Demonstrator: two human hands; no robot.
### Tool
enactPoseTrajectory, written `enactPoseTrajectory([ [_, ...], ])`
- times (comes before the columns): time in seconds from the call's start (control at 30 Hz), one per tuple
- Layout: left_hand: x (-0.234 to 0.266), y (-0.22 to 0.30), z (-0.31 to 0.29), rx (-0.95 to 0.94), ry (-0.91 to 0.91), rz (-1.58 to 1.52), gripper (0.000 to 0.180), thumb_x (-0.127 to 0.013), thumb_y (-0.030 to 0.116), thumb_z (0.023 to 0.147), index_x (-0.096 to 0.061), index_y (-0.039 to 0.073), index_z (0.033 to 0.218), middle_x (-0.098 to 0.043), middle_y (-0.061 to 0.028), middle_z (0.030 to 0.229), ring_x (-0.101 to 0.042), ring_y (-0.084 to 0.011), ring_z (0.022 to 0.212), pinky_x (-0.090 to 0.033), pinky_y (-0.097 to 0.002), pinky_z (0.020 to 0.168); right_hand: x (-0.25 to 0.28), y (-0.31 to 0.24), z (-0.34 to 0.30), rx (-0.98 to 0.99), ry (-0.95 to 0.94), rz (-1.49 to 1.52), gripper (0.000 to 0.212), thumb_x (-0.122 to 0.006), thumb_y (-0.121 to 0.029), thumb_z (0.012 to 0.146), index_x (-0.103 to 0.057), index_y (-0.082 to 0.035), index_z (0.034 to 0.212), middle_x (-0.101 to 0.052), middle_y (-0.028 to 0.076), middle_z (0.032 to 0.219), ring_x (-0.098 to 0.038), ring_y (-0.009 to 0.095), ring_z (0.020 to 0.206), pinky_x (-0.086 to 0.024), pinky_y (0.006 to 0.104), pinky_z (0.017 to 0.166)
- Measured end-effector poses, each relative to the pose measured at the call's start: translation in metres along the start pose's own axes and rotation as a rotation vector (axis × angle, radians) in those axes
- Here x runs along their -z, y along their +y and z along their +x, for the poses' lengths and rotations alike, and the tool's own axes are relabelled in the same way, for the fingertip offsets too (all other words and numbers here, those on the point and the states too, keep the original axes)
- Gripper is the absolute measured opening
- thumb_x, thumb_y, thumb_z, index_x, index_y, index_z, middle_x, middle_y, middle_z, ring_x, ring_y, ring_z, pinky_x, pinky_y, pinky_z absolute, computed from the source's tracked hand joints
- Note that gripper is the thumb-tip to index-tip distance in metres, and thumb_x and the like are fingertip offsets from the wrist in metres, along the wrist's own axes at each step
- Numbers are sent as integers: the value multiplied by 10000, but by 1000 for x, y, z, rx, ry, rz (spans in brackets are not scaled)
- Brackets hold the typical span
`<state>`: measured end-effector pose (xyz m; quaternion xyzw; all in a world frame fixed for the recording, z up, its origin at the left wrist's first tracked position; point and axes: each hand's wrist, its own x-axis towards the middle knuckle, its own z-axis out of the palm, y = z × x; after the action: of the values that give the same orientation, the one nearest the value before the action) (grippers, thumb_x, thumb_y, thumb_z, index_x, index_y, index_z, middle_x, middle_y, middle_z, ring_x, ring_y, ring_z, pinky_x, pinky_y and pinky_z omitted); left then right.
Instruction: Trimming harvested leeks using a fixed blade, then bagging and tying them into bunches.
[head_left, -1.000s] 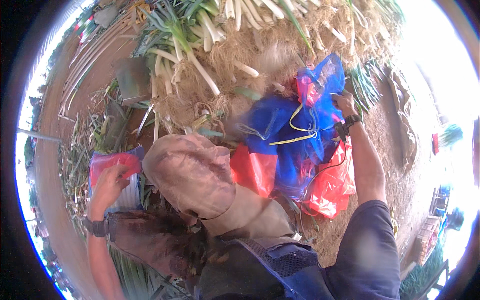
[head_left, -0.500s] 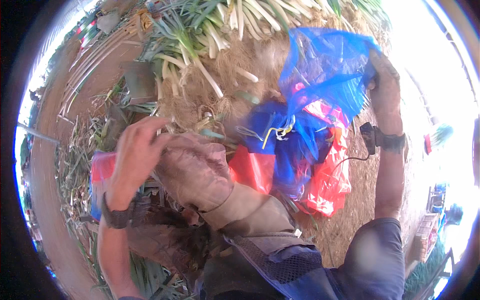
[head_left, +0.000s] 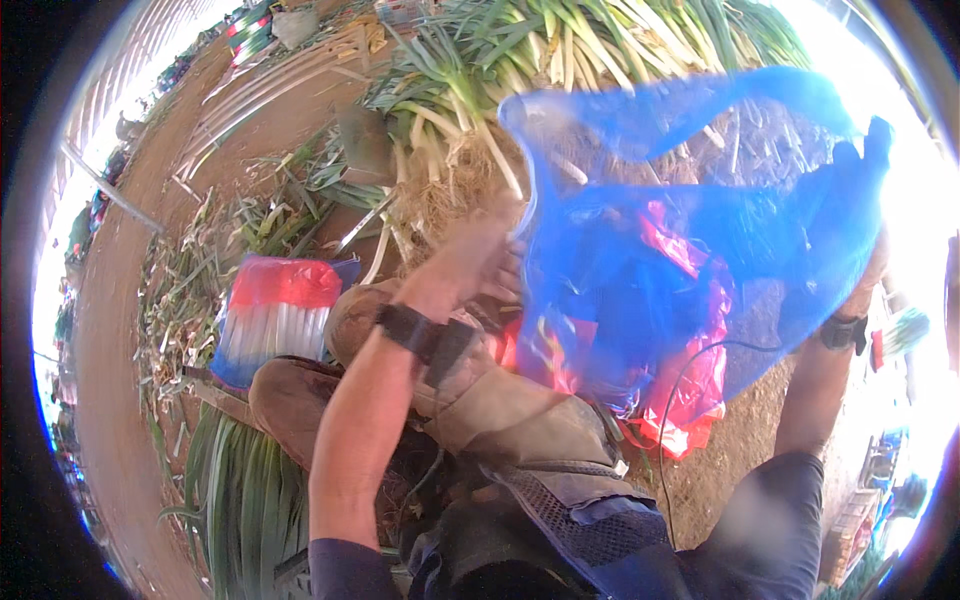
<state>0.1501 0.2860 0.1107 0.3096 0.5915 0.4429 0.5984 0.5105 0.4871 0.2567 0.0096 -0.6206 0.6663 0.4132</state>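
A thin, see-through blue bag (head_left: 680,215) spreads wide in front of me, its pale-edged mouth toward the left. At its far right end my right hand (head_left: 862,190) holds it, with blue material over the fingers. My left hand (head_left: 480,250) is at the lower part of the bag's mouth; motion smears its fingers, so whether it grips the rim is unclear. Seen partly through the blue bag, a heap of blue and red-pink bags (head_left: 690,390) lies beside my leg. Leeks (head_left: 570,45) with long roots are piled just beyond.
A packet of clear, red and blue film (head_left: 277,310) lies left of my brown-clad legs (head_left: 490,400). Long green leaves (head_left: 245,490) hang at lower left. Cut leaf scraps (head_left: 200,260) cover the ground at left. A cable (head_left: 665,450) runs from my right wrist. A crate (head_left: 850,535) stands at far right.
The blue bag has gone from hanging bunched at my right hand to spread wide. My right hand has moved outward to the right; my left hand has come right, to the bag's mouth.
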Motion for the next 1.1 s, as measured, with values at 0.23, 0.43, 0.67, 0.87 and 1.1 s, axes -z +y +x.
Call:
enactPoseTrajectory([
  [0.23,-18,22,-2,-262,288,-6,349,-668,77,858,-605,14,1195,-672,-27,1023,-631,-117,830,-550,-241,748,22,19,-27,-138,151,-183,272,-523,-153,965,-608,30,1147,-656,98,1009,-625,193,924,-492,330,879],
  [0.43,-7,90,-49,-1330,864,970,285,-595,12,876,-618,56,1157,-654,-112,870,-636,-225,731,-527,-331,671,73,146,-57,-256,43,-693,273,-576,72,815,-686,-1,1054,-676,72,1056,-629,161,939,-500,302,854],
  [0.67,23,50,-90,-1048,625,1862,557,-570,38,768,-586,227,1292,-526,-30,780,-568,-204,700,-512,-344,700,-5,208,-48,-226,141,-934,322,-632,-10,857,-621,-32,1178,-605,97,1147,-590,174,1067,-496,291,875],
  [0.87,31,29,-108,-876,481,1908,553,-545,59,782,-585,254,1298,-507,-38,768,-563,-214,726,-513,-346,763,-115,147,6,-40,127,-904,321,-632,-40,877,-615,-18,1197,-630,111,1149,-622,195,1055,-495,308,889],
  [1.1,35,13,-133,-925,447,1896,496,-565,130,775,-608,227,1260,-520,-24,777,-566,-199,721,-526,-360,743,-172,190,60,337,-439,-915,353,-659,-100,855,-624,-28,1199,-620,151,1200,-607,243,1100,-491,349,908],
])
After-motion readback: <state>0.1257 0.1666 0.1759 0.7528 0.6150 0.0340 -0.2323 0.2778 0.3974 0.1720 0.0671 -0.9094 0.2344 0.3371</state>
